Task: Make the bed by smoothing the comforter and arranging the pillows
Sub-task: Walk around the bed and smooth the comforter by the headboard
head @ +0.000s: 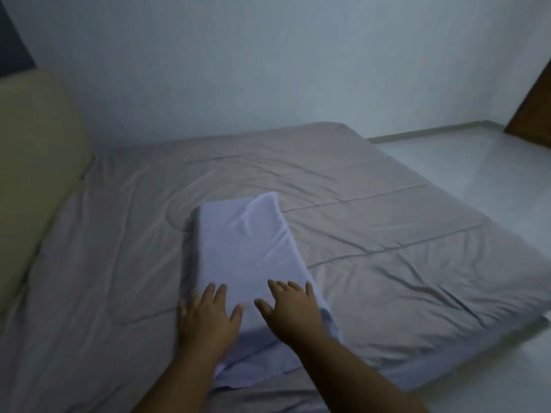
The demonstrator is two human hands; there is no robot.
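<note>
A grey quilted comforter [372, 234] covers the bed, spread flat with shallow creases. On its middle lies a pale lilac pillow [241, 242], long and narrow, pointing away from me. My left hand [205, 317] rests flat on the pillow's near left corner, fingers spread. My right hand [293, 311] lies flat on its near right part, fingers apart too. Neither hand grips anything. The pillowcase's loose open end shows between my forearms.
A cream-coloured padded headboard or cushion [35, 180] stands along the bed's left side. A plain wall runs behind the bed. Pale floor [477, 174] lies to the right, with a brown wooden door [533, 108] at the far right.
</note>
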